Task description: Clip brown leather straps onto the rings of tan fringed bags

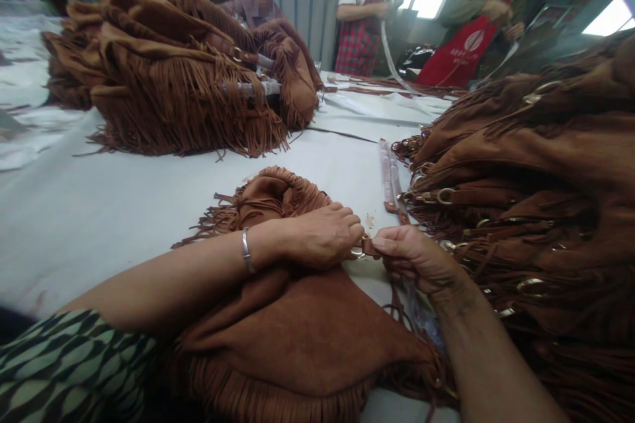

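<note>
A brown suede bag (317, 330) with fringed edges lies before me on the white table. My left hand (330, 234), a silver bangle on its wrist, rests over the bag with its fingers curled at a metal ring (358, 252); what its fingertips hold is hidden. Between thumb and fingers, my right hand (414, 254) pinches a brown leather strap (368, 246) that passes by this ring. Below the right hand hangs some clear plastic wrap (421, 317), close to the bag's right corner.
Fringed brown bags are heaped at the back left (173, 79) and piled at the right (536, 192), metal rings showing. Plastic-wrapped straps (389, 175) lie beside the right pile. Across the white table (342, 165) are several people, one in a red apron (464, 53).
</note>
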{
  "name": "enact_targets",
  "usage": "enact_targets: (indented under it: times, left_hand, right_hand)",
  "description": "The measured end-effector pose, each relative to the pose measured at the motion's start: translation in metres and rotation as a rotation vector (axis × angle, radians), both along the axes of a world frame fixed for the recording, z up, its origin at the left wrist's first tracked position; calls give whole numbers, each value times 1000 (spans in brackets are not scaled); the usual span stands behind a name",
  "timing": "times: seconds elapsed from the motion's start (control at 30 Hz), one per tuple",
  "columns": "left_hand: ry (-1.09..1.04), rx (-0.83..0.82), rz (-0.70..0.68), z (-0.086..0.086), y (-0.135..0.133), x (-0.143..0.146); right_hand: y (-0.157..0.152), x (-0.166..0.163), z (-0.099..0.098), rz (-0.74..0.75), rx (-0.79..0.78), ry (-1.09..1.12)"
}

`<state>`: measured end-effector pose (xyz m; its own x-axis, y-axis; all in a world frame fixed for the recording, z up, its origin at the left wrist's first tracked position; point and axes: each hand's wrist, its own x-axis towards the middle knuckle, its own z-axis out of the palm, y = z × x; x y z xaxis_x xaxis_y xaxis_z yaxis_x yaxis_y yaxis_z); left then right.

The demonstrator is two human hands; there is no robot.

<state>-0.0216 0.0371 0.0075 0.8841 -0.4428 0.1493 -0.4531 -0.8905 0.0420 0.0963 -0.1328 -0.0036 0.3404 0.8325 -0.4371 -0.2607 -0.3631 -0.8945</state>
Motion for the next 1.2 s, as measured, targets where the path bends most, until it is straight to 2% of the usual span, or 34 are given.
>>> enact_targets:
  times: [0.07,0.23,0.43,0.73,0.9,1.03,1.2]
  left_hand:
    - [-1,-20,-16,0,-1,-1]
    - [8,-64,-7,2,0,-1]
    - [-33,-15,5,2,-2,3]
    - [-33,20,245,-1,13,6]
    - [192,149,340,9,10,23]
    - [214,244,279,13,16,34]
    - [106,319,92,1,37,45]
  right_hand:
    - [0,3,-1,29,5,-13]
    - [-1,2,1,-9,2,-18]
    - [-3,0,4,-14,21,59]
    - [2,6,-4,-132,21,53]
    - [7,10,-6,-188,39,11]
    - [11,9,-7,-212,23,-54]
    - [18,3,-13,-303,34,-282]
